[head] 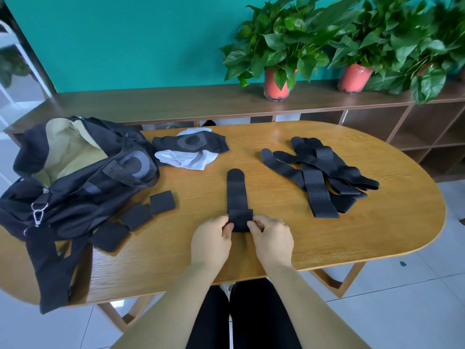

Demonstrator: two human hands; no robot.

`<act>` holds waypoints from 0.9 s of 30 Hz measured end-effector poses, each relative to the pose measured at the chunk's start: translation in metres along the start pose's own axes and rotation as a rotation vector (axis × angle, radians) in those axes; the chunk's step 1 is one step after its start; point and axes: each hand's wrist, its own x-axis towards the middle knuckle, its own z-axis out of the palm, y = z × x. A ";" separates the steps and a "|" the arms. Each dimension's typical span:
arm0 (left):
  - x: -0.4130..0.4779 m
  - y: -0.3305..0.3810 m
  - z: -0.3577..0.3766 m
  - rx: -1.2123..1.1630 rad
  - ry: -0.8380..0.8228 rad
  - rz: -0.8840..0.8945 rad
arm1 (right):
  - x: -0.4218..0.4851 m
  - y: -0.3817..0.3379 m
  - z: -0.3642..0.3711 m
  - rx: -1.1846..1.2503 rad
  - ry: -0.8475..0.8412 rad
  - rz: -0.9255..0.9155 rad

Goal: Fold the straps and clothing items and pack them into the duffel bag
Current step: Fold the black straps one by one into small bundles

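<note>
Right of the duffel bag [75,172], on the table [352,235], a strap [239,197] lies lengthwise, its near end turned over. The left hand [210,244] and right hand [273,238] each pinch that fold at its edges. If either pinch slackens, the springy fabric will likely uncurl, and uneven pull from the 2 hands would skew the fold. Folded squares [162,202] just beside the bag could be knocked open. Farther right of the bag, the tangled strap pile [319,170] may snag when the next strap is drawn out.
</note>
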 end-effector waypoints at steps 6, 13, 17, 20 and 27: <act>0.009 0.001 0.004 0.051 -0.004 -0.021 | 0.004 -0.002 0.009 0.011 0.077 -0.028; 0.012 0.003 0.003 0.028 -0.019 -0.038 | 0.006 0.000 0.019 -0.081 0.102 -0.045; 0.014 0.003 0.001 0.054 -0.038 -0.023 | 0.007 0.003 0.023 -0.111 0.128 -0.070; 0.017 0.006 0.000 0.138 -0.089 -0.003 | 0.008 0.004 0.025 -0.133 0.140 -0.096; 0.018 0.006 -0.001 0.269 -0.064 0.071 | 0.008 0.001 0.025 -0.204 0.158 -0.139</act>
